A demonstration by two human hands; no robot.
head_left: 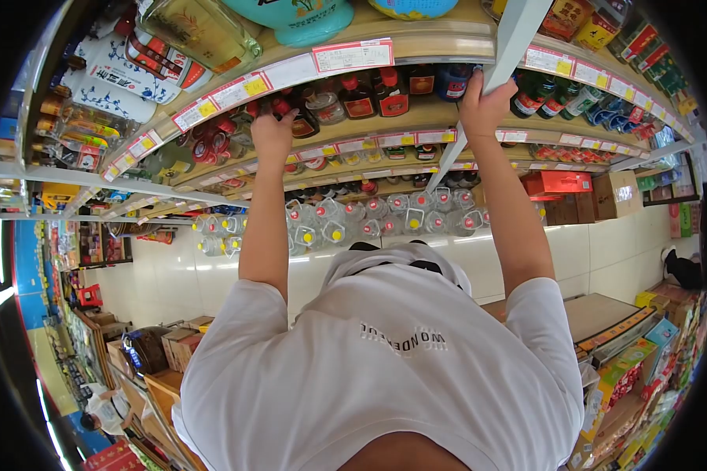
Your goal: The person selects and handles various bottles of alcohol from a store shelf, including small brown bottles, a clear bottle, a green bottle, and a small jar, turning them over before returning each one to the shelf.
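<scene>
Two hands reach up to bottles on a shop shelf.

The left hand [273, 135] is curled around a dark bottle [302, 122] with a red cap, which stands on the middle shelf [416, 118] just beside a small clear jar [326, 106]. The right hand [485, 106] is up at the same shelf, fingers bent on a white post [479, 102] near a blue bottle [452, 81]; I cannot tell if it pinches anything. More dark bottles with red labels [359, 98] stand in a row between the two hands. Below them, big clear jugs [346, 220] with yellow and red caps sit close together and look full of clear liquid. Brown boxes [614, 195] sit on a low shelf at the right. Yellow price tags [243, 89] line the shelf edge.
</scene>
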